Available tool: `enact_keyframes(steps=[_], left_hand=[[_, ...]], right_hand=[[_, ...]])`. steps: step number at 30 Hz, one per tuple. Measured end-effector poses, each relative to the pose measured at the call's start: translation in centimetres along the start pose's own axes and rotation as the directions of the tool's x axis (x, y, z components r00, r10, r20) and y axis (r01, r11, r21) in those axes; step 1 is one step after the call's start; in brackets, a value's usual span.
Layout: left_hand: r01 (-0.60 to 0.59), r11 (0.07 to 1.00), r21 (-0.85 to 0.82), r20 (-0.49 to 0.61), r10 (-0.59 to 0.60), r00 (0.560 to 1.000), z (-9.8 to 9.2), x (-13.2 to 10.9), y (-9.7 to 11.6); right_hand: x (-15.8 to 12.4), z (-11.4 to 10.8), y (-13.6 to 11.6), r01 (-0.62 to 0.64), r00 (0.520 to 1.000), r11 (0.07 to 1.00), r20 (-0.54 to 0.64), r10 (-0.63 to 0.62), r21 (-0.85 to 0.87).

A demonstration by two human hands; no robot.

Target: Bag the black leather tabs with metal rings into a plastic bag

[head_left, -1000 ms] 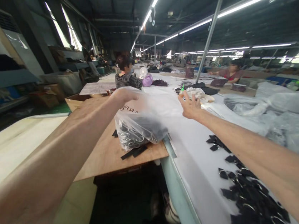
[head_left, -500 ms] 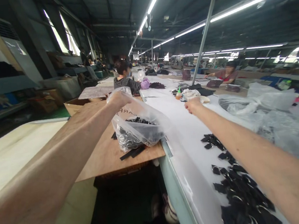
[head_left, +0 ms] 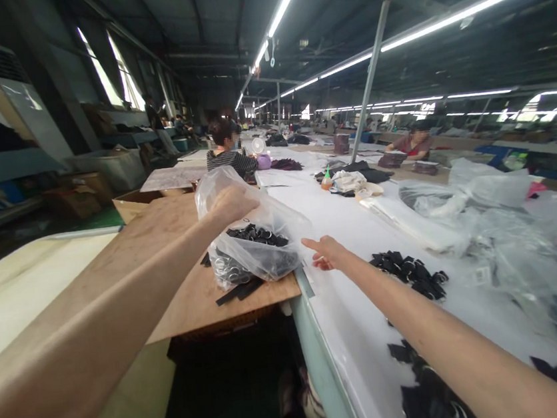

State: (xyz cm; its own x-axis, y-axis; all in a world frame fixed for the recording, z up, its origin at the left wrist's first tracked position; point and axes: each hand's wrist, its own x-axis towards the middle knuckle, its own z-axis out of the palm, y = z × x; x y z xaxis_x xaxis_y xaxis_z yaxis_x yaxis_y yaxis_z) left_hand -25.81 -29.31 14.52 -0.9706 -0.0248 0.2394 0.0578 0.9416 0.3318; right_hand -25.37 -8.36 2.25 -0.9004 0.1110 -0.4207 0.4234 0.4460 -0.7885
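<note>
A clear plastic bag (head_left: 284,262) stands on the wooden board, filled with black strap pieces with metal rings (head_left: 256,235). My left hand (head_left: 235,204) is closed at the top of the bag, on its film; the fingertips are partly hidden. Just right of the bag, above the white tabletop, is my right hand (head_left: 328,253). Its index finger points toward the bag's edge and the other fingers curl loosely, with nothing seen in them. Whether that fingertip touches the film is unclear. Black ringed pieces (head_left: 409,274) lie in piles beside and under my right forearm.
The wooden board (head_left: 164,262) meets the white table (head_left: 353,334) at a pale green edge. Loose black straps (head_left: 240,292) lie before the bag. Crumpled plastic (head_left: 504,244) covers the right side. Farther off are a glue bottle (head_left: 326,180), cloths and co-workers (head_left: 226,151).
My right hand has come left and down toward the bag, and its fingers have loosened. My left hand has lowered slightly, and the bag's top stands up around it.
</note>
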Motion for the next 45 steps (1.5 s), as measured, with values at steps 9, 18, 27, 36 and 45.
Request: enact_keyframes(steps=[9, 18, 27, 36, 45], left_hand=[[-0.240, 0.919, 0.312, 0.288, 0.149, 0.946, 3.5, -7.4, -0.8], [-0.170, 0.947, 0.274, -0.155, 0.218, 0.964, -2.5, -4.2, 3.8], [-0.435, 0.898, -0.069, 0.148, 0.441, 0.885, 0.2, -8.5, 7.8], [-0.541, 0.841, 0.020, -0.080, 0.540, 0.838, 4.6, -13.7, 8.3], [-0.504, 0.821, -0.267, 0.340, 0.570, 0.748, 14.9, -26.0, 10.5]], right_hand=[[3.4, -0.4, -1.5, 0.122, 0.984, 0.990, -0.118, -0.130, -0.071], [1.6, -7.8, -9.8, 0.303, 0.859, 0.935, -0.371, -0.351, -0.183], [0.6, -10.5, -6.3, 0.279, 0.847, 0.943, -0.416, -0.331, -0.182], [-7.8, -13.6, 2.1, 0.325, 0.878, 0.931, -0.315, -0.362, -0.163], [-21.7, -13.5, 18.9, 0.148, 0.901, 0.878, -0.304, -0.310, -0.455]])
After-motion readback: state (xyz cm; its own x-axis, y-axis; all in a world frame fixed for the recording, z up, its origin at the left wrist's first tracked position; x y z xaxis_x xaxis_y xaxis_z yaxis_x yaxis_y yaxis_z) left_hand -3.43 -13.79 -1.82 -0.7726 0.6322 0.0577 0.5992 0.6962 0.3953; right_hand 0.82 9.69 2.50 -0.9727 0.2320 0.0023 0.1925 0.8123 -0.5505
